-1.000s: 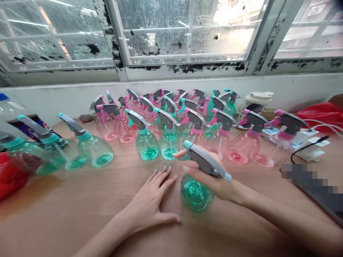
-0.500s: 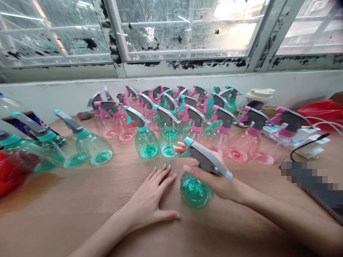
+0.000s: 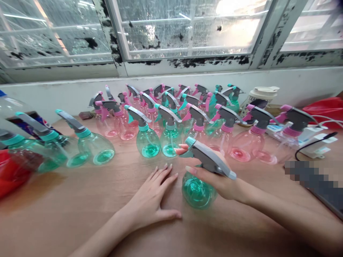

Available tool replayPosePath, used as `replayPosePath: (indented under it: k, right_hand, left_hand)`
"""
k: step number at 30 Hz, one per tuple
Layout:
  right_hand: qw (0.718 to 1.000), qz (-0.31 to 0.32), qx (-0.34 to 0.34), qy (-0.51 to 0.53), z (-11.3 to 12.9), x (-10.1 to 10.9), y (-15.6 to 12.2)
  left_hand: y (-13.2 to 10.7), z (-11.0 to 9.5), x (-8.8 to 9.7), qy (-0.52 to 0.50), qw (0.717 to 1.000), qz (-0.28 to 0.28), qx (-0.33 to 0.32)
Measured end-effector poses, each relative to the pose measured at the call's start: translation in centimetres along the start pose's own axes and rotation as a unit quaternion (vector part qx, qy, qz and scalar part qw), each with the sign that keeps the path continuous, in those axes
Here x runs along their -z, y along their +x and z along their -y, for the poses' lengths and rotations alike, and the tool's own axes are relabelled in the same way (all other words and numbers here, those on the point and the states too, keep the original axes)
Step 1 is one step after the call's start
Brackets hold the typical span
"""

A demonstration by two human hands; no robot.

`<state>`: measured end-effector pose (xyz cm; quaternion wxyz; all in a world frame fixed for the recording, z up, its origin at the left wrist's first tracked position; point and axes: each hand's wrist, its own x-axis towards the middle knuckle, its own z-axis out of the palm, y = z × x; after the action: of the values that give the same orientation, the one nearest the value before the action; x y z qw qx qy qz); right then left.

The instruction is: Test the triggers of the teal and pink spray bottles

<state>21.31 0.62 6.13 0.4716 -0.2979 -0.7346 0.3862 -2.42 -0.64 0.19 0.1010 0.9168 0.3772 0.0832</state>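
My right hand (image 3: pixel 214 178) is wrapped round the neck of a green spray bottle (image 3: pixel 198 192), which has a grey and teal trigger head. The bottle stands upright at the front, its trigger side turned left. My left hand (image 3: pixel 152 198) lies palm down on the wooden table (image 3: pixel 88 210), fingers spread, just left of that bottle and apart from it. Behind the hands, two green spray bottles (image 3: pixel 148 144) and several pink spray bottles (image 3: pixel 244 144) form a front row. More pink and green ones crowd behind them, partly hidden.
Several green spray bottles (image 3: pixel 96 148) stand at the left, beside a red plastic bag (image 3: pixel 12 175). A lidded cup (image 3: pixel 261 98), white power strips with cables (image 3: pixel 316 144) and another red bag (image 3: pixel 325 110) are at the right. A dark, pixelated object (image 3: pixel 316 185) lies near the right edge. Windows rise behind.
The whole view has shifted slightly, so everything appears a little farther right. Both hands and the held spray bottle keep their places on the table.
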Motion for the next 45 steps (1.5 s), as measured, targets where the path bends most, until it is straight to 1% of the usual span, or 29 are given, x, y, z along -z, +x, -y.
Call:
replayPosePath:
  k: [6,9,13,15,20,23,27,32,38,45]
  right_hand:
    - [0.999,0.015,-0.013,0.039,0.1,0.2,0.1]
    - [0.998,0.02,-0.008,0.051,0.2,0.2,0.2]
    - [1.0,0.007,0.008,0.022,0.5,0.2,0.4]
    - [1.0,0.006,-0.002,0.011,0.7,0.2,0.4]
    - [0.999,0.018,-0.017,0.037,0.8,0.3,0.4]
    - [1.0,0.017,-0.024,0.008,0.5,0.3,0.2]
    - [1.0,-0.003,0.003,-0.021,0.0,0.2,0.1]
    - [1.0,-0.004,0.002,-0.015,-0.4,0.2,0.1]
    - [1.0,0.0,0.0,-0.008,-0.4,0.1,0.1]
    - [1.0,-0.001,0.003,-0.017,-0.5,0.2,0.0]
  left_hand:
    - [0.1,0.0,0.0,-0.003,1.0,0.002,0.005]
    - [0.1,0.0,0.1,0.001,1.0,0.006,0.006]
    - [0.1,-0.1,0.2,-0.001,1.0,0.012,0.008]
    - [0.1,-0.1,0.2,-0.004,1.0,0.015,0.008]
    - [0.1,-0.2,0.3,-0.012,1.0,0.01,0.007]
    - [0.1,-0.2,0.3,-0.009,1.0,0.011,0.008]
    - [0.0,-0.2,0.3,-0.011,1.0,0.01,0.01]
    - [0.0,-0.2,0.3,-0.001,1.0,0.013,0.007]
    - [0.2,-0.4,0.5,-0.013,1.0,0.02,0.017]
    - [0.1,-0.4,0.5,-0.018,1.0,0.014,0.015]
